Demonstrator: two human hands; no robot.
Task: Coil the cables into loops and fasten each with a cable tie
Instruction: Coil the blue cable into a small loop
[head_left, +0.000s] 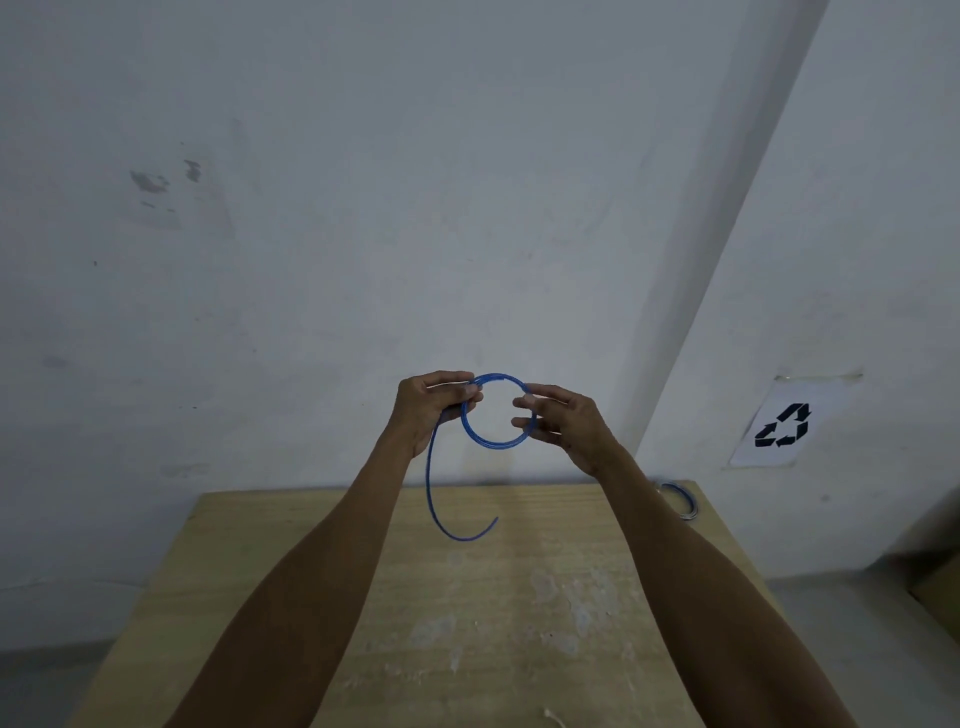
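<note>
Above the table (519, 623), left hand (434, 410) pinches the cable (493, 442), right hand (563, 421) seemingly too.

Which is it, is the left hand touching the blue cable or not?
Touching. Head view: the left hand pinches the blue cable at the loop's top.

Covered and cut-off parts
The loop of the blue cable (493, 444) is covered where it is held by the left hand (431, 410) and the right hand (569, 422); a second coil (684, 500) is half hidden behind the right forearm (675, 551) — and the surface (519, 634) is cut off below.
</note>
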